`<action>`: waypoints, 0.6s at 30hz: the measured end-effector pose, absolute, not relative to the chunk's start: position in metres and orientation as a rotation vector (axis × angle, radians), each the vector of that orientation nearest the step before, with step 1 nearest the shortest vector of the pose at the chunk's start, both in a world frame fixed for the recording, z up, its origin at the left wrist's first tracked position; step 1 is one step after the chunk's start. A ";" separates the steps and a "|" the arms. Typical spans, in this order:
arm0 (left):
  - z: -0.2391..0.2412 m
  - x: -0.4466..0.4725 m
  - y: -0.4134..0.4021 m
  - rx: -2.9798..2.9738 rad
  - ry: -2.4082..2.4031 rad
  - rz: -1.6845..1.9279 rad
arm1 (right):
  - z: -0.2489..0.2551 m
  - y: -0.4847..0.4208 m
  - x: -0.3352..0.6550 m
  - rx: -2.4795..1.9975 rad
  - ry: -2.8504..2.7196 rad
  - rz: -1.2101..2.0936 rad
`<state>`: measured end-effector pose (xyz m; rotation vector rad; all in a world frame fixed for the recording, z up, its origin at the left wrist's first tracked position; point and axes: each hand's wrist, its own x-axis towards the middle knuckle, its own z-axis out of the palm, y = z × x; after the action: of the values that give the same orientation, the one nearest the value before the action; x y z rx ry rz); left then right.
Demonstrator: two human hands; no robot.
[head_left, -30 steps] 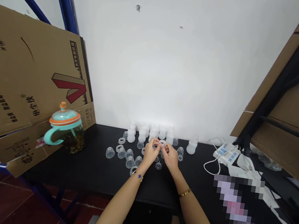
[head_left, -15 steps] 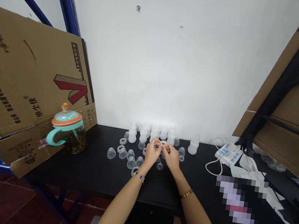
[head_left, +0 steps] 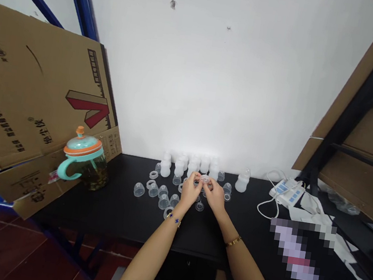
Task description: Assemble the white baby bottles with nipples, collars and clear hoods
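Note:
Between them, my left hand point(head_left: 192, 190) and my right hand point(head_left: 214, 194) pinch a small white bottle collar ring point(head_left: 205, 178), held just above the black table. Fingers hide most of the ring's sides, and I cannot tell whether a nipple sits in it. Below the hands lies a clear silicone nipple point(head_left: 199, 205). To the left are several clear dome caps point(head_left: 163, 201) and loose white rings point(head_left: 153, 174). Behind my hands, white baby bottles point(head_left: 165, 168) stand in a cluster against the wall. One bottle with a top fitted point(head_left: 242, 181) stands apart on the right.
A teal-lidded pitcher point(head_left: 85, 162) stands at the left beside a big cardboard box point(head_left: 37, 103). On the right, a white power strip point(head_left: 287, 191) trails its cable over the black table point(head_left: 109, 212), near crumpled white sheets point(head_left: 315, 218). A white wall point(head_left: 196, 76) bounds the back.
Both hands stay on the ring with only a slight shift of the fingers. The view has tilted down a little; the objects on the table keep their places.

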<state>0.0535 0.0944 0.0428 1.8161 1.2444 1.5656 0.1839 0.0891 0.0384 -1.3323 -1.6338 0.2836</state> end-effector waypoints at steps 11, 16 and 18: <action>0.041 0.052 0.097 1.830 1.289 1.522 | 0.031 0.093 0.183 -1.307 -1.647 0.249; 0.040 0.052 0.097 1.794 1.238 1.551 | 0.034 0.092 0.183 -1.213 -1.608 0.357; 0.040 0.052 0.098 1.706 1.179 1.566 | 0.036 0.092 0.183 -1.155 -1.563 0.441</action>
<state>0.0524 0.0981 0.0402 1.7064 1.1793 1.5663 0.1835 0.0923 0.0362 -1.1551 -1.5633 0.4411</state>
